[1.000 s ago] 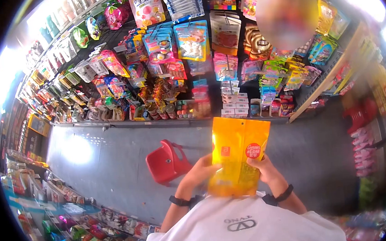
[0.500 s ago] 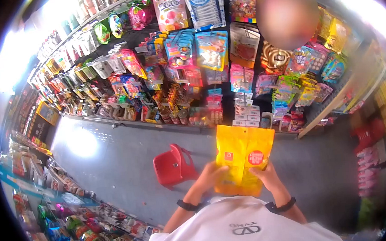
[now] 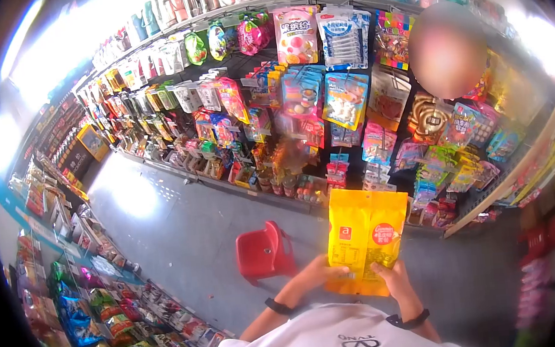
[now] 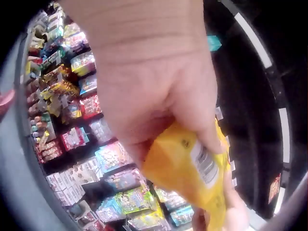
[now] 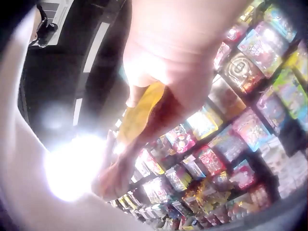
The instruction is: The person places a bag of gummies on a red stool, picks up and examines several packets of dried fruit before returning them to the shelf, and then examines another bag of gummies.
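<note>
A yellow bag [image 3: 365, 232] with a red round label is held upright in front of the white shirt in the head view. My left hand [image 3: 319, 272] pinches its lower left edge, thumb on the printed side. At the lower right edge my right hand [image 3: 395, 279] grips it, thumb across the front. In the left wrist view the left hand [image 4: 159, 96] holds the yellow bag [image 4: 183, 163], where a barcode shows. The right wrist view has the right hand [image 5: 168, 72] on the bag [image 5: 139, 113]; the fingers behind the bag are hidden.
A long rack of hanging snack packets [image 3: 345, 99] spans the far side. On the grey floor [image 3: 185, 246] stands a red chair [image 3: 261, 253]. More packaged goods [image 3: 116, 323] line the lower left, and pink packets [image 3: 532, 284] hang at the right.
The head view has swung so that the rack, chair and bag appear lower and further right. Both hands keep holding the bag, with their grip much the same.
</note>
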The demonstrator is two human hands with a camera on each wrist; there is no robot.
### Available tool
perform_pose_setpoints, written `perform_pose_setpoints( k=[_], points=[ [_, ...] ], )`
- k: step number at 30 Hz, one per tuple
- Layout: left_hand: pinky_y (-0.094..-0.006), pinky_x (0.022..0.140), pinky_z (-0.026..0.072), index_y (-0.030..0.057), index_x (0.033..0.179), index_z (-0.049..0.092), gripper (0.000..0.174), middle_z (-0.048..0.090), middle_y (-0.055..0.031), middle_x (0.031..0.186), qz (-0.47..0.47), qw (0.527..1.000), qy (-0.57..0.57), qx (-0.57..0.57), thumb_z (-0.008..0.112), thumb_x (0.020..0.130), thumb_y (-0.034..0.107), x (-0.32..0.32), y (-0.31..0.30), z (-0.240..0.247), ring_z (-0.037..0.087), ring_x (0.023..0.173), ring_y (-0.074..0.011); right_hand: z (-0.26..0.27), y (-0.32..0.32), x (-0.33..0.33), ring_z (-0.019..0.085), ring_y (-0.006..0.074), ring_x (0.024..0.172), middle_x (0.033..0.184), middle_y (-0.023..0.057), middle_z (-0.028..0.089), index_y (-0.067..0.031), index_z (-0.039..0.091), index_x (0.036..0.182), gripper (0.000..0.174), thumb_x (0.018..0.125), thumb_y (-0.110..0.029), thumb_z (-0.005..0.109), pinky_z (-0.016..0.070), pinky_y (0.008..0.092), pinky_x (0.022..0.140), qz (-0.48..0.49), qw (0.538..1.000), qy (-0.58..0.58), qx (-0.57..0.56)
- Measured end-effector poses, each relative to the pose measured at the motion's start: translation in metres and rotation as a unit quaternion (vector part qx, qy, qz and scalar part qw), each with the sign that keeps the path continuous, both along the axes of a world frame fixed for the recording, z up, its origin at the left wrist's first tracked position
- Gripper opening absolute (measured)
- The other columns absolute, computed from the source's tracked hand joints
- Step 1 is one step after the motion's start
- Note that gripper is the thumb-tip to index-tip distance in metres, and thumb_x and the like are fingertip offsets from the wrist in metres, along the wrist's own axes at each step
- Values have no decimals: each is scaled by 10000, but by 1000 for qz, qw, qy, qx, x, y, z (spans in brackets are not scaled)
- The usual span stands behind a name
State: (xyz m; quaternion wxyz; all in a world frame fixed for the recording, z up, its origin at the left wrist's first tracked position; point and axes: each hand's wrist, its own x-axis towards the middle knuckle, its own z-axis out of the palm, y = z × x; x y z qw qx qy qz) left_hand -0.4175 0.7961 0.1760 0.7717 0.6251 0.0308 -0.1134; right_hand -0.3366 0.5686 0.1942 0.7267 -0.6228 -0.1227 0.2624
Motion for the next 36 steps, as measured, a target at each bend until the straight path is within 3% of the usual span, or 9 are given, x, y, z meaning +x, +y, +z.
perform_pose_setpoints(
  k=[5, 13, 17, 25, 26, 27, 30, 33, 36],
  points=[
    [-273, 875, 512, -8, 1204, 629, 322, 691, -45, 1121, 65, 993, 14, -100, 675, 919, 136, -4, 0, 8, 638, 976, -112, 6, 9, 6, 632, 124, 948, 1084, 44, 689, 36, 650, 1127, 308, 872, -126, 710, 514, 284, 825, -1, 1000, -9, -21],
    [-286, 835, 532, -5, 1233, 579, 285, 656, -37, 1093, 92, 994, 36, 41, 521, 1007, 159, -2, 13, -15, 628, 1013, -134, 12, 4, 15, 618, 119, 974, 1113, 36, 672, 19, 621, 1191, 365, 890, -170, 705, 506, 285, 850, 48, 998, -25, 8],
    [-331, 824, 564, 18, 1247, 538, 266, 635, -56, 1137, 195, 976, 36, -88, 495, 1009, 129, 11, 1, -22, 647, 1004, -183, 6, -9, 18, 618, 150, 1026, 1178, 60, 655, 5, 582, 1253, 433, 892, -198, 708, 502, 304, 883, 88, 995, -48, -29],
    [-271, 837, 522, -2, 1188, 587, 237, 665, -34, 1080, 291, 945, -84, 128, 585, 971, 95, 60, -36, -13, 632, 982, -126, -43, -36, 47, 529, 204, 1236, 1373, 166, 529, -3, 398, 1421, 692, 886, -288, 731, 434, 356, 1017, -71, 959, -208, -182],
    [-261, 828, 517, -3, 1184, 591, 237, 668, -29, 1078, 306, 937, -77, 151, 594, 964, 86, 68, -44, -16, 631, 969, -118, -40, -38, 48, 517, 228, 1253, 1376, 162, 513, -12, 385, 1419, 670, 893, -251, 725, 432, 376, 1031, -32, 973, -185, -135],
    [-249, 814, 520, -10, 1218, 576, 291, 662, -19, 1102, 270, 955, -11, 122, 616, 934, 37, 70, -67, 23, 634, 931, -106, -34, -38, 48, 506, 251, 1270, 1380, 158, 497, -22, 373, 1416, 650, 901, -214, 720, 430, 395, 1045, 6, 983, -161, -88],
    [-300, 924, 499, -25, 1262, 562, 415, 658, -84, 1192, 136, 965, -92, 204, 680, 869, 35, 84, -91, -20, 634, 1051, -181, -38, -38, 52, 527, 207, 1210, 1316, 110, 519, -49, 377, 1416, 626, 906, -187, 713, 443, 363, 1027, 50, 990, -121, 59],
    [-371, 1029, 439, 0, 1390, 465, 611, 580, -177, 1326, 62, 880, -319, 345, 724, 842, 71, 94, -126, 15, 537, 1262, -326, -25, -49, 60, 508, 137, 1170, 1258, 66, 546, -60, 457, 1385, 530, 923, -191, 684, 450, 313, 974, -3, 996, -50, 76],
    [-392, 1089, 374, -2, 1361, 488, 585, 460, -228, 1445, 40, 893, -292, 340, 718, 826, 51, 106, -143, 24, 418, 1371, -357, -10, -72, 78, 542, 98, 1081, 1161, 35, 598, -47, 522, 1297, 407, 942, -192, 658, 468, 287, 917, -43, 995, -40, 77]
  ],
)
